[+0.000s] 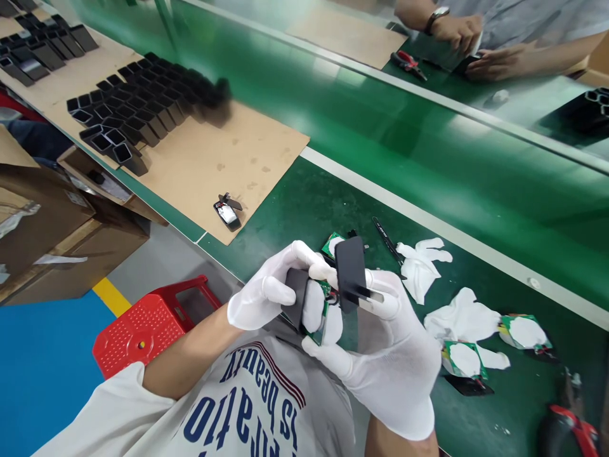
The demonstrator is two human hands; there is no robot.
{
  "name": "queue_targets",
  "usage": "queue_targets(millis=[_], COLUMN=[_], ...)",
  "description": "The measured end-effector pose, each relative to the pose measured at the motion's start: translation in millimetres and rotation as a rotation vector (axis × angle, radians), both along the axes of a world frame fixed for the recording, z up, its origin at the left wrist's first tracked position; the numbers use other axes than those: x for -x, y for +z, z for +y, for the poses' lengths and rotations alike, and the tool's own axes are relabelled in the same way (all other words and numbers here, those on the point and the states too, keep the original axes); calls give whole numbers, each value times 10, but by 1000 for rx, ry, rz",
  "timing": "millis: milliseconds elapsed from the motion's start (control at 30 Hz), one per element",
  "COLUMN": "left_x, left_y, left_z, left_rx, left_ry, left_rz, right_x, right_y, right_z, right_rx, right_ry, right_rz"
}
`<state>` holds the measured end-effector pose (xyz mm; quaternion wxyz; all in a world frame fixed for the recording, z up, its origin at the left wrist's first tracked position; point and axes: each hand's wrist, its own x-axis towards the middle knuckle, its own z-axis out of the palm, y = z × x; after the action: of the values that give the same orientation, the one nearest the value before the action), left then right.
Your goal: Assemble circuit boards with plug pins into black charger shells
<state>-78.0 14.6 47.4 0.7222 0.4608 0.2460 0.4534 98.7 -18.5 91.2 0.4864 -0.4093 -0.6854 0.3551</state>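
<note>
My left hand (pixel 264 289), in a white glove, is closed around a black plastic housing (pixel 295 297). My gloved right hand (pixel 399 355) grips a green circuit board (pixel 328 317) with white pads on it. A black plug cover (pixel 349 270) with metal prongs stands up by the right fingers, seemingly wired to the board. The board's near end is at the mouth of the housing; how far it sits inside I cannot tell. Behind my hands lies another green board (pixel 332 244), partly hidden. White gloves (pixel 461 316) and boards with white pads (pixel 523 331) lie to the right.
Rows of black housings (pixel 137 101) stand on cardboard (pixel 266 143) at left, near an open unit (pixel 227 212). Black tweezers (pixel 386 236) and red-handled pliers (pixel 573 425) lie on the green bench. A red stool (pixel 143 330) stands below. Across the divider, a person's hands (pixel 495 62) work.
</note>
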Motion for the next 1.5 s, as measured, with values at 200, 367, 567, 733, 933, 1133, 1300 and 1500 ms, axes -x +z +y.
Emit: queue_targets(millis=[200, 367, 567, 733, 933, 1133, 1300, 1500], left_x=[102, 182, 190, 218, 198, 210, 215, 189], left_y=[3, -123, -126, -33, 92, 77, 12, -30], left_z=[-24, -109, -129, -113, -77, -88, -98, -63], left_rx=[-270, -318, -314, -424, -559, -511, -458, -663], left_ry=[22, 154, 206, 259, 324, 340, 383, 687], left_rz=[-83, 127, 140, 311, 310, 271, 346, 579], right_x=[-50, -57, -28, 63, 130, 237, 255, 458], right_y=[70, 140, 111, 52, -62, -81, -223, -455], right_z=[63, 128, 159, 150, 190, 167, -65, -159], right_rx=[-99, -142, -120, 44, 189, 82, -410, -331], right_ry=[-68, -64, -17, -101, -104, -275, -405, -524], right_rz=[-84, -224, -161, -32, 202, 214, -90, -270])
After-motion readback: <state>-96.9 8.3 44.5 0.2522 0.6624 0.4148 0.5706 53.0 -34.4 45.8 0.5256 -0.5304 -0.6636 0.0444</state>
